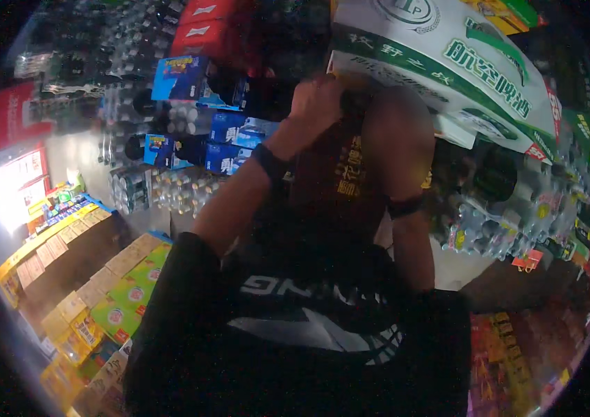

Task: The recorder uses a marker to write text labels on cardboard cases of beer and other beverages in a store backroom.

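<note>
A dark brown carton (328,172) with gold lettering stands before my chest, between my forearms. My left hand (318,101) is curled at the carton's far left edge, its fingertips lost in shadow. On the carton's right side is my right hand (399,140), covered by a blurred patch that hides its fingers. Both wrists wear dark bands. Just beyond my right hand lies a large white and green beer carton (440,62), with another carton under its edge.
Blue cartons (232,130), red cartons (203,28) and shrink-wrapped bottles (185,190) are stacked to the left. More wrapped bottles (503,224) stand on the right. Green boxes (136,292) and a yellow-edged shelf (55,234) fill the lower left.
</note>
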A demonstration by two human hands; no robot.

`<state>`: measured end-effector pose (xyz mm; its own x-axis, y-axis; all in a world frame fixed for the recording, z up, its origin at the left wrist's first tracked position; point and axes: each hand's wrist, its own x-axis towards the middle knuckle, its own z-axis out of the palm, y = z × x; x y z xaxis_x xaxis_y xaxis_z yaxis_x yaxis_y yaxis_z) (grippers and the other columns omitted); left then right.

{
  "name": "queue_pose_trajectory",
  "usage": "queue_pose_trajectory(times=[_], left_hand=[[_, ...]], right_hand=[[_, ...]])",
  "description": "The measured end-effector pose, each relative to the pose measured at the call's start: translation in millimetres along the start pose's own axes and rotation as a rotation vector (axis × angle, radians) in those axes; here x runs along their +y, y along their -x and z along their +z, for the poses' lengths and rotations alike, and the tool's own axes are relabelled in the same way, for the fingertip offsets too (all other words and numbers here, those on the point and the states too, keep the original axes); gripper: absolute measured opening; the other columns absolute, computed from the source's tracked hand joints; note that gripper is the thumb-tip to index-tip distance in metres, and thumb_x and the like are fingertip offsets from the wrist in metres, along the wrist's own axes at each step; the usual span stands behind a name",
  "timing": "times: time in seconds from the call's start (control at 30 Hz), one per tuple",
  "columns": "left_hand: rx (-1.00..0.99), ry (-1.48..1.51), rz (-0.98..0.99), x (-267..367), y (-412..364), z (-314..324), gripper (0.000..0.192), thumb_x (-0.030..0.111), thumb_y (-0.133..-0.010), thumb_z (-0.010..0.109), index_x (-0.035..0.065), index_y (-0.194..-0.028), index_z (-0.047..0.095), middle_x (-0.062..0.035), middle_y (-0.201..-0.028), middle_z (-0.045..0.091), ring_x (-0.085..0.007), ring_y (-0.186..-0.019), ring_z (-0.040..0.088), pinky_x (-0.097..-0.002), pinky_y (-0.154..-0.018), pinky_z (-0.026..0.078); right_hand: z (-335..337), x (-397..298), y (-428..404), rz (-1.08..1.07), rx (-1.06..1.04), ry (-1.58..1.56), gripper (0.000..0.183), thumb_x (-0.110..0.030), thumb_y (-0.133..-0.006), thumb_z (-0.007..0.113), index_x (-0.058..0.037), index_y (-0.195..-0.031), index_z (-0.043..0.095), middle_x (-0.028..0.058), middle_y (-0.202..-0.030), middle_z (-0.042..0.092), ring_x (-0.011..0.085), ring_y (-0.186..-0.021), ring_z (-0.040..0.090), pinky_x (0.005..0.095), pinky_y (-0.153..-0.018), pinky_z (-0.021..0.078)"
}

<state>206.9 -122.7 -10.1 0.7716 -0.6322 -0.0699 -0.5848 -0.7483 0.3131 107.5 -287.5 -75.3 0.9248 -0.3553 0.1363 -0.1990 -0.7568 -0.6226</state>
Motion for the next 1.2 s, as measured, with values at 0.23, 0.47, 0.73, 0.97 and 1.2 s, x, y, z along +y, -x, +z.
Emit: queue_pose_trajectory(times=[0.23,0.47,0.73,0.97,1.2], left_hand=[[0.18,0.107,-0.018,-8.7,3.6,9.5,0.031,0.015,-0.076,0.067,0.0155,-0.106,0.075,-0.0172,-0.094,0.074,-0.0379,-0.089,0.072,-0.0497,-0.078,0.059],[-0.057,0.022,-0.07,9.3,-2.0,-15.1,0.031,0.021,-0.07,0.074,0.0092,-0.1,0.074,-0.0174,-0.09,0.073,-0.0375,-0.086,0.072,-0.0496,-0.077,0.058],[-0.09,0.036,0.176,13.1,65.4,6.6,0.023,0.023,-0.068,0.075,0.0041,-0.082,0.074,-0.0189,-0.086,0.072,-0.0378,-0.084,0.072,-0.0488,-0.075,0.058],[-0.5,0.147,0.181,46.4,153.0,-18.2,0.023,0.019,-0.072,0.073,0.0013,-0.086,0.072,-0.0209,-0.088,0.072,-0.039,-0.086,0.072,-0.0496,-0.074,0.059],[-0.544,0.064,0.279,42.3,159.7,3.0,0.021,0.016,-0.075,0.069,0.0027,-0.092,0.072,-0.0199,-0.091,0.073,-0.0383,-0.087,0.072,-0.049,-0.073,0.059]], right_hand=[[-12.1,-25.9,-7.6,-0.053,-0.011,0.247,0.044,-0.027,-0.077,0.081,-0.0166,-0.118,0.07,0.0127,-0.123,0.066,0.0356,-0.117,0.06,0.0487,-0.095,0.0515],[-12.1,-8.2,-3.4,-0.247,0.162,0.334,0.037,-0.025,-0.083,0.075,-0.0154,-0.117,0.068,0.0135,-0.123,0.064,0.038,-0.115,0.06,0.0511,-0.095,0.0509],[-55.9,-18.5,59.4,-0.3,-0.165,0.144,0.032,-0.021,-0.077,0.078,-0.013,-0.108,0.071,0.0115,-0.109,0.065,0.0365,-0.104,0.062,0.0494,-0.086,0.052],[-101.3,-45.5,146.1,-0.238,-0.444,0.114,0.03,-0.014,-0.071,0.079,-0.0149,-0.101,0.076,0.009,-0.106,0.067,0.032,-0.102,0.064,0.0498,-0.083,0.0524],[-104.3,-62.5,162.7,-0.269,-0.348,0.063,0.026,-0.009,-0.074,0.074,-0.0129,-0.1,0.072,0.0103,-0.106,0.065,0.0335,-0.104,0.061,0.0466,-0.083,0.0517]])
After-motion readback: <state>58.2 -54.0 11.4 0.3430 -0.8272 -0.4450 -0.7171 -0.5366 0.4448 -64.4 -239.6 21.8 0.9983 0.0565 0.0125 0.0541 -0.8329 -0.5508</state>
